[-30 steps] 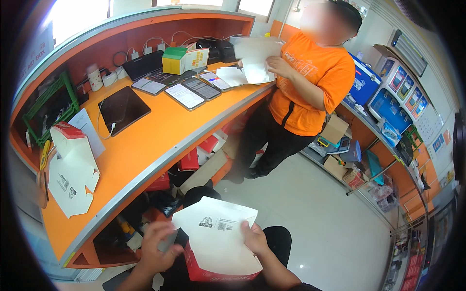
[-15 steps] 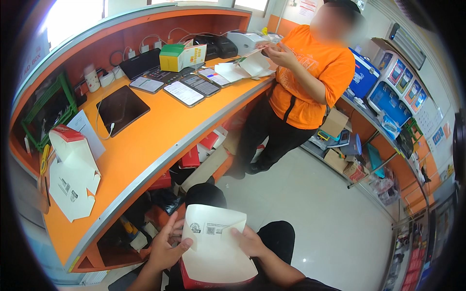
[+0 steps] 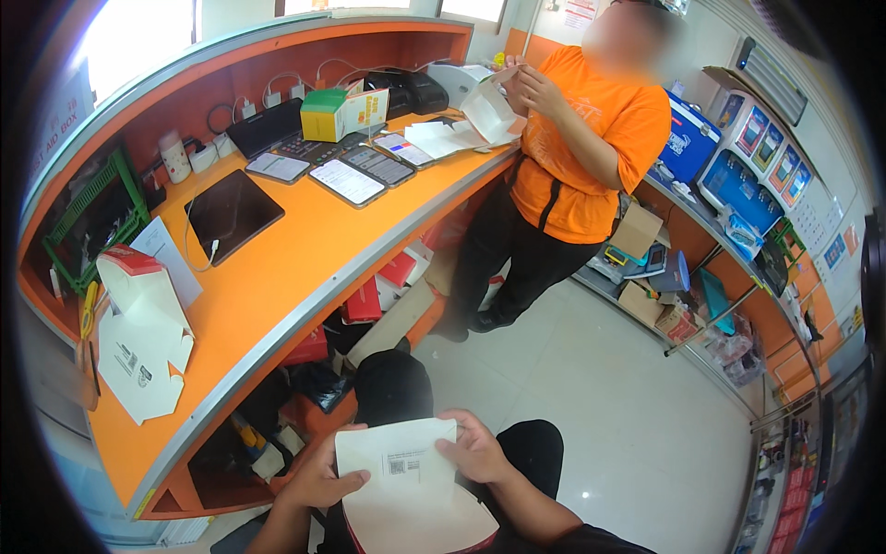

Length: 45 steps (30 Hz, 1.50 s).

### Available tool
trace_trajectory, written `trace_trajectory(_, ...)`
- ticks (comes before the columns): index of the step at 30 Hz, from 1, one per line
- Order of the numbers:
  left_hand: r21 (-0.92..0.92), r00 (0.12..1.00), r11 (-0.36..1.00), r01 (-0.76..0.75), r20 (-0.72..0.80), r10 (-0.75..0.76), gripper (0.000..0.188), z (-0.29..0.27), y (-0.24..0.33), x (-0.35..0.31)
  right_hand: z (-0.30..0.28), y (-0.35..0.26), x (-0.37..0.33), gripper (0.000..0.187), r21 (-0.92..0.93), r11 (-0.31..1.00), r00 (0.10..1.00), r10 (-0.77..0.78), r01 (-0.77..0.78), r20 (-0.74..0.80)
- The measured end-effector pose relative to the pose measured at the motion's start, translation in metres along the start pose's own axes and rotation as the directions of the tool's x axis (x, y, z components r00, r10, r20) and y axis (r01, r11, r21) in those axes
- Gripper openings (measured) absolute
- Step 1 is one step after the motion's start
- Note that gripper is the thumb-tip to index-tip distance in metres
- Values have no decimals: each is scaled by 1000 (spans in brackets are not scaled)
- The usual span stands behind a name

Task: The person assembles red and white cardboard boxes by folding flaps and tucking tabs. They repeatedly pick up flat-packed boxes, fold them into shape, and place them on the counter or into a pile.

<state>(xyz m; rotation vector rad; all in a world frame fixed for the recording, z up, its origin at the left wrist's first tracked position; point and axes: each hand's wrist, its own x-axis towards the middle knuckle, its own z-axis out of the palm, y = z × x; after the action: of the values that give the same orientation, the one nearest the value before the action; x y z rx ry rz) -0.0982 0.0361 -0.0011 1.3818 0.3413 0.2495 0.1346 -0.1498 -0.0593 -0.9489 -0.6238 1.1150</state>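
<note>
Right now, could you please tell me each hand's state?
Left hand: holding the carton by its left edge.
Right hand: holding the carton's upper right corner.

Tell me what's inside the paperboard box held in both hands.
Inside the paperboard box, cream lining and a printed square code show. Patches under the thumbs of the left hand and right hand cannot be seen.

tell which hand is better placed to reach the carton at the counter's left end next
Probably the left hand: it is nearer the counter carton, while the right hand grasps the held carton from the right.
</note>
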Motion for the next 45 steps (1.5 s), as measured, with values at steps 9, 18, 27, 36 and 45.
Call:
trace_trajectory(9, 59, 950, 969, -239, 222, 221, 51, -16, -28, 10, -8, 28, -10, 17, 39, 999, 1000, 6, -7, 30)
trace_trajectory(18, -681, 982, 708, -188, -139, 127, 88, 12, -38, 13, 18, 8, -7, 59, 200, 964, 913, -85, 177, -400)
trace_trajectory(27, -570, 957, 773, -278, -234, 172, 82, 49, -54, 25, 29, -18, -17, 55, -606, 599, 852, -361, 524, 380)
trace_trajectory(36, -730, 917, 626, -274, -395, -60, 72, 42, -3, 32, 25, -47, -29, 30, -774, 633, 942, -264, 5, -209)
trace_trajectory(45, -738, 894, 618, -270, -431, -125, 63, 54, 14, 42, 40, -38, -29, 56, -585, 810, 981, 144, -43, 127)
